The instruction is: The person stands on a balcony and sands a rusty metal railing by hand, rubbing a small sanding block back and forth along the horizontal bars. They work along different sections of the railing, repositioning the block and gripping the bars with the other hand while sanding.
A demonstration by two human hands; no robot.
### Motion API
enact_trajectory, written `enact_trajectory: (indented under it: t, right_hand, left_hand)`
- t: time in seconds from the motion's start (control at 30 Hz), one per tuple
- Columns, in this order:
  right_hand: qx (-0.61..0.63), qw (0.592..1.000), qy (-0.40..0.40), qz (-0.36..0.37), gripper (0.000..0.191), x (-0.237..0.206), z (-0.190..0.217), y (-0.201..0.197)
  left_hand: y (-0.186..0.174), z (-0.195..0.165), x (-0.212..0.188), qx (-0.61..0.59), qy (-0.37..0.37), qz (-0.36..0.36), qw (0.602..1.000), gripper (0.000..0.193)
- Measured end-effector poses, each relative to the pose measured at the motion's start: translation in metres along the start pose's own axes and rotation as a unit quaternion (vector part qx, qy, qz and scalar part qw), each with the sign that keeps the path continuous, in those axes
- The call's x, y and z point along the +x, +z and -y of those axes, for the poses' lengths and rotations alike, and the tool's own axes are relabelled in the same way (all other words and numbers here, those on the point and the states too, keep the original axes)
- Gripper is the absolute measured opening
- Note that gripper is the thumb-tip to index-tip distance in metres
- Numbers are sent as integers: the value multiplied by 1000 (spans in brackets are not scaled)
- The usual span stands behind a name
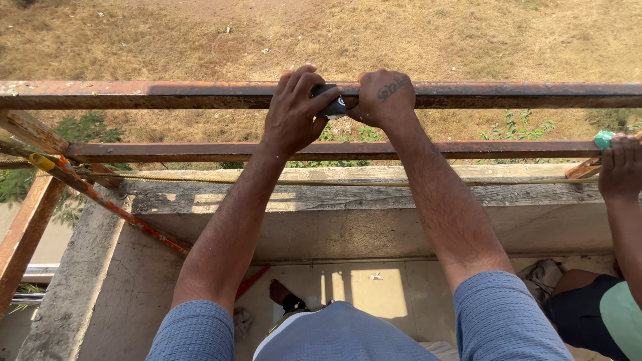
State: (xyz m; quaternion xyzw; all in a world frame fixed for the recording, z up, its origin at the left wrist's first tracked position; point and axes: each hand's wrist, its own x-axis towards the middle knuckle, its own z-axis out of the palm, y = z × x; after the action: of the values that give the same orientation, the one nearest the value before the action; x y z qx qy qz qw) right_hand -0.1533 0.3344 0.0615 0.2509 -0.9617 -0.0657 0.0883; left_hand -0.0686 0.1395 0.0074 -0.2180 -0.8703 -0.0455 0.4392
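Both my arms reach out to the top rusty metal rail of a railing. My left hand curls over the rail and holds a small black object against it. My right hand is closed around the same rail, right beside the black object and touching it. What the black object is cannot be made out; most of it is hidden by my fingers.
A second rusty rail runs below, with a yellow rope and a concrete ledge under it. Another person's hand grips something at the right edge. A slanted rusty bar crosses at left. Dry grass lies far below.
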Motion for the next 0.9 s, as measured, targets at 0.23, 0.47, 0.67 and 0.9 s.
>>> enact_trajectory:
  t: [0.23,0.47,0.67,0.9]
  right_hand:
    - [-9,1000,4,13,64,-1,-1,-2]
    - [-7,1000,4,5,62,4,-3,5]
    - [-28,999,4,16,67,4,0,4]
    - [-35,999,-4,-20,64,4,2,21]
  left_hand:
    - [33,-47,-108,70,1,109,992,51]
    - [44,-37,-126,83,-114,177,974,62]
    - [41,-41,-118,39,-142,172,974,60]
    - [56,-37,-131,76,-163,169,969,43]
